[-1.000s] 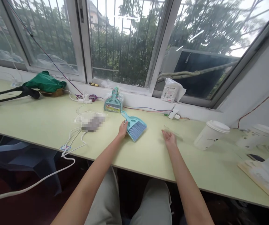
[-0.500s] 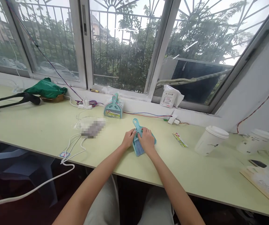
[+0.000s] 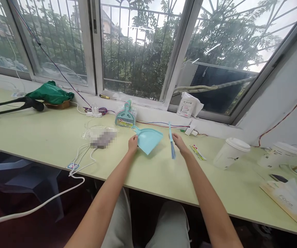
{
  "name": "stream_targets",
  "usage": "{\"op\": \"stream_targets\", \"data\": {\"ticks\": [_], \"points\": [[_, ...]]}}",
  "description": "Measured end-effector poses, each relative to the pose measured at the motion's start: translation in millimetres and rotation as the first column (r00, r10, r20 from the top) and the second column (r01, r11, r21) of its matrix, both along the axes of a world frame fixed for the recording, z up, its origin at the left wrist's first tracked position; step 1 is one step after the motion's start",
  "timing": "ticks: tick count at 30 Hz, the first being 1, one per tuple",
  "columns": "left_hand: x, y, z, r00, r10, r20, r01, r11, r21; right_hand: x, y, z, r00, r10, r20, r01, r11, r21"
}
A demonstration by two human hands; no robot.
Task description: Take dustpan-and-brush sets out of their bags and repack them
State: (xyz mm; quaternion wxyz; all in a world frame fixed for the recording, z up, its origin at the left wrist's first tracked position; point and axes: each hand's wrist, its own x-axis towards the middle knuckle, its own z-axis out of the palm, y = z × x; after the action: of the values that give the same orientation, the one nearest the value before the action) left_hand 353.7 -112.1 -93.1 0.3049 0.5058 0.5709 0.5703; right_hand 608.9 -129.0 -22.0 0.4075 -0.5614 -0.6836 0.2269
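A light blue dustpan (image 3: pixel 150 139) is held over the table by my left hand (image 3: pixel 133 143), whose fingers grip it near the base of its looped handle. To the right, my right hand (image 3: pixel 178 142) holds a small blue brush (image 3: pixel 172 141) on edge, its bristles pointing down towards the table. Dustpan and brush are apart from each other. A stack of wrapped dustpan sets (image 3: pixel 125 115) stands by the window wall, beyond my left hand. On the table right of my right hand lies a colourful label strip (image 3: pixel 197 152).
White paper cups (image 3: pixel 231 153) and a tissue pack (image 3: pixel 286 201) are at the right. White cables (image 3: pixel 81 160) and a blurred item (image 3: pixel 103 138) lie left of my hands. A green bag (image 3: pixel 50 93) and power strip (image 3: pixel 94 113) sit farther back.
The brush has come apart from the dustpan. My left hand has moved left with the dustpan, and my right hand has moved right with the brush, now turned edge-on.
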Motion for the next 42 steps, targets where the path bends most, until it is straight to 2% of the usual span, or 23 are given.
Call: {"op": "stream_targets", "data": {"ticks": [1,2,4,6,7,9,12,16,18,20,21,23,25,26,27,29,31,33,37,40,42], "points": [[-2.4,-0.6,-1.2,0.992,0.008,-0.129,-0.016,0.998,-0.055,12.7,-2.1,-1.9,0.979,-0.063,0.193,0.074,0.996,-0.049],[-3.4,-2.4,-2.0,0.960,0.002,-0.280,-0.030,0.995,-0.093,23.9,-4.8,-5.7,0.916,-0.112,0.386,0.156,0.984,-0.084],[-2.0,-7.8,-2.4,0.844,-0.009,-0.537,-0.050,0.994,-0.095,40.1,-10.8,-18.0,0.718,-0.154,0.679,0.286,0.954,-0.086],[1.1,-12.9,-1.6,0.749,0.025,-0.662,-0.077,0.996,-0.050,48.0,-15.6,-32.8,0.553,-0.176,0.815,0.341,0.940,-0.028],[2.2,-14.6,-1.0,0.730,0.050,-0.682,-0.100,0.994,-0.034,49.6,-17.2,-39.5,0.505,-0.191,0.842,0.352,0.936,0.002],[2.3,-15.5,0.0,0.736,0.077,-0.673,-0.144,0.989,-0.044,50.3,-18.4,-48.3,0.473,-0.227,0.851,0.375,0.926,0.039],[-0.1,-13.8,0.6,0.761,0.014,-0.649,-0.119,0.986,-0.118,47.9,-17.6,-47.2,0.513,-0.257,0.819,0.403,0.914,0.034],[4.6,-15.8,1.5,0.704,-0.082,-0.706,-0.040,0.987,-0.155,30.6,-18.8,-32.5,0.611,-0.335,0.718,0.374,0.921,0.112],[11.5,-20.2,2.3,0.668,-0.105,-0.736,0.006,0.991,-0.136,11.6,-21.2,-28.7,0.673,-0.301,0.676,0.300,0.946,0.123],[19.3,-25.7,3.1,0.647,-0.174,-0.743,0.133,0.984,-0.115,-11.1,-23.8,-29.0,0.693,-0.214,0.688,0.210,0.973,0.091],[22.9,-28.3,3.3,0.636,-0.245,-0.732,0.232,0.965,-0.121,-22.0,-25.0,-30.1,0.687,-0.186,0.703,0.180,0.980,0.083],[28.5,-32.4,3.4,0.597,-0.425,-0.680,0.439,0.883,-0.167,-38.4,-26.6,-32.8,0.665,-0.145,0.732,0.130,0.988,0.078],[31.5,-34.4,3.4,0.555,-0.539,-0.634,0.565,0.803,-0.188,-45.0,-27.4,-34.6,0.664,-0.106,0.741,0.082,0.994,0.069],[32.0,-34.6,3.6,0.557,-0.538,-0.633,0.577,0.799,-0.172,-44.6,-27.6,-34.9,0.672,-0.087,0.735,0.060,0.996,0.063],[31.9,-34.5,4.1,0.571,-0.495,-0.655,0.559,0.819,-0.131,-42.4,-27.8,-35.0,0.684,-0.071,0.726,0.042,0.997,0.059],[30.0,-33.4,6.0,0.585,-0.334,-0.739,0.488,0.873,-0.008,-35.3,-28.1,-34.8,0.712,-0.059,0.700,0.029,0.998,0.055],[26.9,-32.2,8.7,0.552,-0.165,-0.817,0.439,0.891,0.117,-28.9,-28.3,-34.5,0.740,-0.046,0.671,0.026,0.999,0.040],[24.3,-31.8,11.1,0.485,-0.075,-0.871,0.460,0.869,0.181,-25.9,-28.3,-34.4,0.764,-0.032,0.645,0.020,0.999,0.025],[25.1,-33.0,12.7,0.351,-0.157,-0.923,0.567,0.820,0.075,-27.8,-26.8,-34.7,0.781,-0.006,0.625,-0.004,1.000,0.015],[28.7,-33.4,12.6,0.300,-0.212,-0.930,0.597,0.802,0.010,-30.0,-23.0,-34.7,0.788,0.047,0.614,-0.058,0.998,-0.003],[30.2,-33.0,12.4,0.276,-0.220,-0.936,0.642,0.767,0.009,-30.5,-18.7,-34.9,0.786,0.090,0.612,-0.089,0.995,-0.033]]}}
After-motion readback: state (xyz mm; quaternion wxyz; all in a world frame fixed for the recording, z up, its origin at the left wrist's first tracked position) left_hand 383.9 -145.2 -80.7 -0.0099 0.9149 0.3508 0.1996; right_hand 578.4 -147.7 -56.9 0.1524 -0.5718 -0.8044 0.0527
